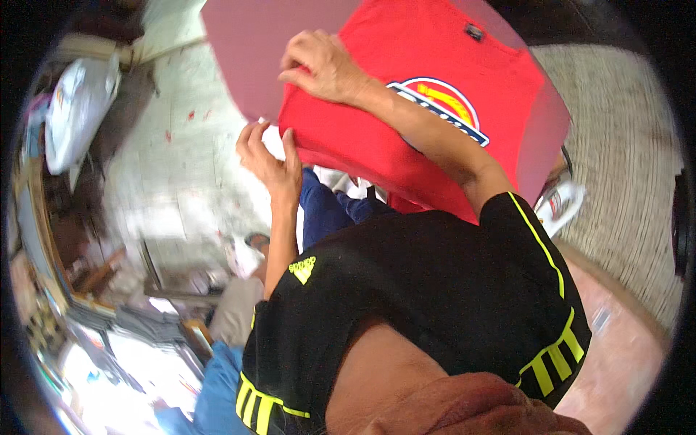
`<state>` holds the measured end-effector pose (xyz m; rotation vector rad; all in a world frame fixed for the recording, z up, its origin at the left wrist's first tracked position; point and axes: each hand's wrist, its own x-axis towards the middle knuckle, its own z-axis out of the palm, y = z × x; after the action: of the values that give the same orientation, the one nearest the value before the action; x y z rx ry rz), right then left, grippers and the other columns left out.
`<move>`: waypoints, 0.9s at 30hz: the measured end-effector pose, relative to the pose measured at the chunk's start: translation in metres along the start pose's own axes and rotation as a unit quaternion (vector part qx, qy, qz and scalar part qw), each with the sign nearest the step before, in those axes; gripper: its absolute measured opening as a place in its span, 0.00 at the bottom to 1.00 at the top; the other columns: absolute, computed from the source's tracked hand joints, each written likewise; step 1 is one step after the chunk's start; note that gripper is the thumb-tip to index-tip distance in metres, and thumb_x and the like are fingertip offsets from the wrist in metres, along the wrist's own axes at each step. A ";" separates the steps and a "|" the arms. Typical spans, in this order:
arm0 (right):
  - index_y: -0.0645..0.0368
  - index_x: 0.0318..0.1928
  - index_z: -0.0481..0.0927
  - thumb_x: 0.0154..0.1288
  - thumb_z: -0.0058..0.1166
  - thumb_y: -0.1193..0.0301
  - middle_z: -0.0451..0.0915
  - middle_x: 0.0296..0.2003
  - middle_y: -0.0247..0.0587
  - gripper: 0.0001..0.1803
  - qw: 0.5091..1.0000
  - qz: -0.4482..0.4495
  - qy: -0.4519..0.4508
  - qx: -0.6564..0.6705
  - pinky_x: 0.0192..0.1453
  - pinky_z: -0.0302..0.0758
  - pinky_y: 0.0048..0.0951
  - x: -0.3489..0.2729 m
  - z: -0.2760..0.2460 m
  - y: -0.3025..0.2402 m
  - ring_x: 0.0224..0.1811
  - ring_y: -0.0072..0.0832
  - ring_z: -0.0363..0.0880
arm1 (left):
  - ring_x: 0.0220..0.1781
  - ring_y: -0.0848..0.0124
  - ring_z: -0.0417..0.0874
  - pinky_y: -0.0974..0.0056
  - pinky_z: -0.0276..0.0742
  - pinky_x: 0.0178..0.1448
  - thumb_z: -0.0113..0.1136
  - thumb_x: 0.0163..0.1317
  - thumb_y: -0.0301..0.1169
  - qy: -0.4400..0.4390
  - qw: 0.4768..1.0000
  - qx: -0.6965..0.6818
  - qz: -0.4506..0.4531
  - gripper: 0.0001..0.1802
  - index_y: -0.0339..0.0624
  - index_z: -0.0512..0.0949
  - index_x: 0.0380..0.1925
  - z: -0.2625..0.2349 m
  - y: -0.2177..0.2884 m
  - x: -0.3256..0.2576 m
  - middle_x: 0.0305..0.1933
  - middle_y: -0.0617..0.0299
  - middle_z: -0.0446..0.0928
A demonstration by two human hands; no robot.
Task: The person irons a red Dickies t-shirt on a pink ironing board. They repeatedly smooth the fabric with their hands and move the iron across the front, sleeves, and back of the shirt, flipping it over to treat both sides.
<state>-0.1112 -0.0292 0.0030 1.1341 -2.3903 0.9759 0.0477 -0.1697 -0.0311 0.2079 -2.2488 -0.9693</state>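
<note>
A red T-shirt [348,119] with a round yellow, white and blue print lies spread over a mauve table [246,51]. Its neckline, with a dark label, points to the far right. My right hand [322,67] reaches across the shirt to its left edge, and a bit of red cloth shows between the curled fingers and thumb. Nearer to me, my left hand [272,163] is at the shirt's near left corner. Its thumb and fingers are apart, the thumb at the cloth's edge. Part of the shirt hangs over the table's near side.
A white jug-like container [560,206] stands right of the table. On the far left is a white plastic bag [76,116]. Wooden frames and clutter [94,290] fill the lower left, near blue cloth [221,377]. Pale flooring [167,159] lies left of the table.
</note>
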 end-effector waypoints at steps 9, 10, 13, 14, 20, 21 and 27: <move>0.58 0.41 0.83 0.66 0.60 0.69 0.80 0.44 0.45 0.07 0.934 0.199 0.169 -0.244 0.58 0.73 0.45 -0.133 -0.180 0.060 0.51 0.44 0.78 | 0.69 0.49 0.66 0.39 0.58 0.69 0.60 0.67 0.46 -0.309 0.916 0.081 0.243 0.27 0.39 0.77 0.58 0.079 0.087 0.067 0.66 0.51 0.70; 0.58 0.42 0.83 0.67 0.58 0.70 0.80 0.45 0.45 0.07 0.904 0.229 0.181 -0.312 0.58 0.72 0.45 -0.159 -0.201 0.068 0.52 0.44 0.78 | 0.70 0.48 0.66 0.39 0.58 0.69 0.59 0.68 0.46 -0.306 0.910 0.066 0.270 0.27 0.38 0.76 0.59 0.098 0.086 0.073 0.67 0.51 0.69; 0.58 0.53 0.80 0.69 0.54 0.72 0.78 0.54 0.46 0.14 0.860 0.322 0.176 -0.354 0.64 0.71 0.47 -0.212 -0.231 0.095 0.60 0.45 0.75 | 0.73 0.48 0.64 0.38 0.57 0.72 0.58 0.69 0.46 -0.293 0.899 0.059 0.319 0.31 0.36 0.72 0.64 0.159 0.092 0.099 0.71 0.48 0.67; 0.58 0.55 0.79 0.69 0.53 0.71 0.77 0.57 0.46 0.16 0.854 0.335 0.150 -0.370 0.65 0.70 0.47 -0.218 -0.236 0.103 0.61 0.45 0.74 | 0.73 0.48 0.64 0.38 0.57 0.72 0.58 0.68 0.47 -0.278 0.897 0.066 0.338 0.31 0.35 0.72 0.63 0.181 0.095 0.110 0.71 0.48 0.66; 0.57 0.64 0.75 0.75 0.49 0.67 0.74 0.66 0.45 0.21 0.779 0.364 0.119 -0.496 0.71 0.67 0.50 -0.202 -0.252 0.137 0.68 0.45 0.71 | 0.77 0.51 0.62 0.37 0.54 0.74 0.47 0.71 0.59 -0.213 0.883 0.122 0.401 0.39 0.35 0.68 0.67 0.275 0.108 0.163 0.75 0.50 0.64; 0.57 0.64 0.75 0.75 0.49 0.66 0.73 0.66 0.44 0.21 0.767 0.374 0.114 -0.509 0.71 0.66 0.51 -0.204 -0.249 0.139 0.69 0.44 0.71 | 0.78 0.51 0.61 0.38 0.53 0.75 0.44 0.72 0.61 -0.208 0.881 0.130 0.405 0.41 0.36 0.68 0.68 0.282 0.107 0.162 0.76 0.51 0.63; 0.62 0.65 0.73 0.74 0.48 0.58 0.63 0.73 0.52 0.27 0.805 0.402 0.094 -0.427 0.74 0.57 0.56 -0.214 -0.252 0.154 0.75 0.50 0.59 | 0.82 0.50 0.54 0.32 0.47 0.76 0.40 0.70 0.67 -0.279 0.873 0.132 0.377 0.47 0.39 0.61 0.74 0.277 0.105 0.169 0.80 0.50 0.57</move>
<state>-0.0956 0.3353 -0.0003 -0.3198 -2.6375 0.0531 -0.2459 0.0020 -0.0082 -0.8888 -2.6114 -0.2994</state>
